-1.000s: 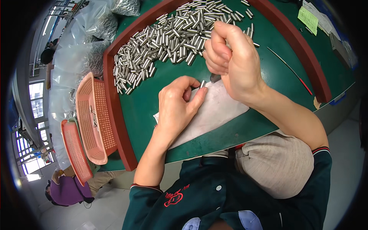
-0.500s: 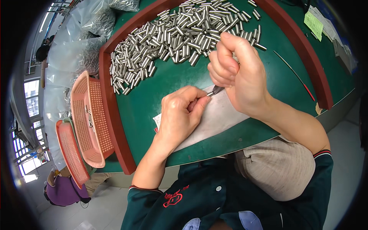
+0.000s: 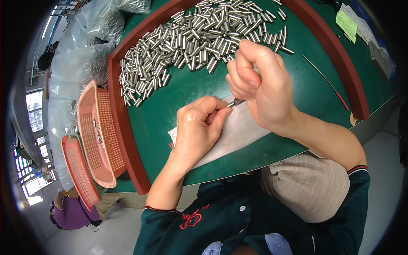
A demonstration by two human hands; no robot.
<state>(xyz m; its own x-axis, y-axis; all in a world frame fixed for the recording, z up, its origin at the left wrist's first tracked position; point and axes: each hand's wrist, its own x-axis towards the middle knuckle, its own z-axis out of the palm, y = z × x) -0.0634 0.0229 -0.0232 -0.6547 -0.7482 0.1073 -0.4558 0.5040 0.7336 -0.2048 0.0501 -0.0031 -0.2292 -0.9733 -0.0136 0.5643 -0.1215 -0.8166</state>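
Left hand (image 3: 197,121) pinched short silver metal cylinder (image 3: 231,104) at fingertips, long axis slanting up-right toward dark-tipped tool (image 3: 239,101). Right hand (image 3: 263,87), fist curled around tool (handle hidden), sat nearer cylinder's free end; contact too small to tell. Beneath, whitish flat cloth (image 3: 242,127); beyond, heaped silver cylinders (image 3: 187,46) on green tabletop (image 3: 148,121).

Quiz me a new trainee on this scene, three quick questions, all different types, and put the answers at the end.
1. True or false: the left hand pinches a small metal cylinder between thumb and fingers.
2. The right hand is: A) spread wide open; B) curled closed; C) out of view.
3. Fill in the colour: the big pile of metal cylinders lies on a ____ table.

Key: 1. True. 2. B. 3. Green.
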